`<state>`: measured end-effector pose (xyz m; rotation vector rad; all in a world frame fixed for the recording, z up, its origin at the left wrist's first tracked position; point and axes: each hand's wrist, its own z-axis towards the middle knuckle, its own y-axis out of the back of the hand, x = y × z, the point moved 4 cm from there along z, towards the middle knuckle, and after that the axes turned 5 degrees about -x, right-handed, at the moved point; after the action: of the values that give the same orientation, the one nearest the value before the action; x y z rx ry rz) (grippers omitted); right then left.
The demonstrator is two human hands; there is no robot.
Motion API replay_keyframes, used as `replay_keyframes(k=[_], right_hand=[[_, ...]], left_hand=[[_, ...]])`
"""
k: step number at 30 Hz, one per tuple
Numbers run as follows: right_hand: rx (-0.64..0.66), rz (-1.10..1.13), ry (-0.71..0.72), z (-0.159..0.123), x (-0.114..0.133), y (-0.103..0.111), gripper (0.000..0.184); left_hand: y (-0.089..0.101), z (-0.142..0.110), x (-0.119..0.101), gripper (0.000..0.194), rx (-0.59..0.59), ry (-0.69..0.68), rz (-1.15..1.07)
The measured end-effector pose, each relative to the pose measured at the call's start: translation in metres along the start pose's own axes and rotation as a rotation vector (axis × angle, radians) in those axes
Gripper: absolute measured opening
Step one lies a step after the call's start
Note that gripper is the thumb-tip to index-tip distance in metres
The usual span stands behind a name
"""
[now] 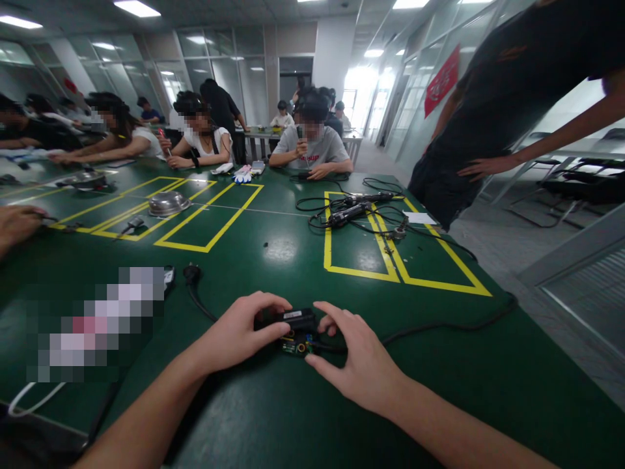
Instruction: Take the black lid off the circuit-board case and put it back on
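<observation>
Green bench (278, 280), glossy surface. Black casing (301, 318) and small circuit board (294, 346) sit toward the near side, well in from the right edge. Left hand (251, 326): fingers narrow, holding the casing between thumb and fingertips, just above the board's far side. Right hand (354, 348): fingers curved and spread wide around the board's right end; contact with the thumb tip cannot be told. Black cable (449, 324) passes from behind the right hand to the bench's right edge. Plug (192, 273) lies beyond the left hand, its lead running back toward it. Pixelated object (105, 319) toward the near left corner; identity hidden. Toward the far right corner: black tools (351, 213) with looped leads, over yellow tape (361, 274). Seated co-worker (315, 153) at the far edge.
</observation>
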<state>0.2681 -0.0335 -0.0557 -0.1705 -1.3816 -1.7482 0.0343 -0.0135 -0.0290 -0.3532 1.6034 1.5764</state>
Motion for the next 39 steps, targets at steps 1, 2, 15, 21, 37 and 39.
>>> replay_keyframes(k=[1,2,15,21,37,39], right_hand=[[-0.007,0.001,-0.011,0.000,-0.001,0.000,0.064],[-0.009,-0.005,-0.008,-0.001,-0.002,0.000,0.058],[-0.022,0.019,0.153,-0.002,-0.004,-0.004,0.010],[-0.013,0.015,0.178,-0.004,-0.003,-0.003,0.010],[-0.043,-0.014,0.157,-0.004,-0.004,-0.004,0.012],[-0.037,-0.017,0.158,-0.003,-0.003,-0.004,0.012]], left_hand=[[0.001,0.002,0.003,0.024,-0.048,0.026,0.022],[0.002,0.003,0.007,0.022,-0.094,0.048,0.051],[0.009,-0.003,-0.006,0.012,-0.136,-0.146,0.158],[0.005,-0.006,-0.010,0.009,0.007,-0.120,0.149],[-0.001,-0.006,-0.006,0.008,0.092,-0.048,0.085],[-0.001,-0.006,-0.006,0.008,0.090,-0.046,0.083]])
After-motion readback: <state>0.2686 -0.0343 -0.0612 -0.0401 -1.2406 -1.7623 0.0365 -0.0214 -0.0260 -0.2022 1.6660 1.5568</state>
